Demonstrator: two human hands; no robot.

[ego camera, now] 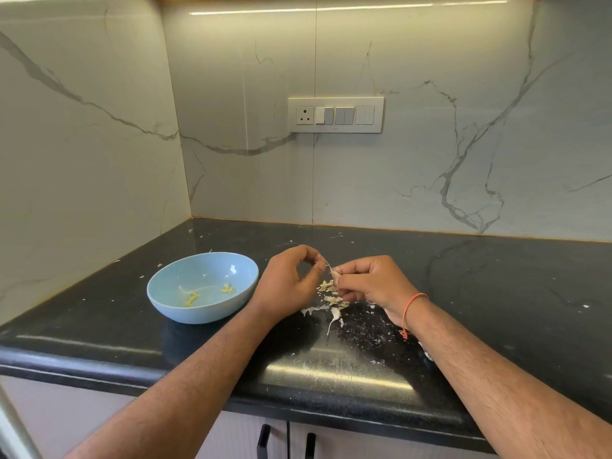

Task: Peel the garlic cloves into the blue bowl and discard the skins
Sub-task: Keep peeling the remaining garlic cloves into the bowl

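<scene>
Holding peeled garlic pieces [192, 299], blue bowl [172, 276].

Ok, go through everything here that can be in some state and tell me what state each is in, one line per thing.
Bowl: upright, a few peeled pieces inside.
Clove: held in the right hand, partly skinned.
Left hand: pinching a strip of skin.
Right hand: gripping the clove.
Skins: scattered on the counter.
Second clove: unpeeled, lying on the counter.

On the tabletop [496, 293] the bowl [202, 288] sits at nine o'clock from the heap of skins [331, 298], holding a few peeled pieces. One unpeeled clove [335, 315] lies at six o'clock, just beside the heap. The switch panel [336, 115] on the wall stands at twelve o'clock, well behind.
</scene>
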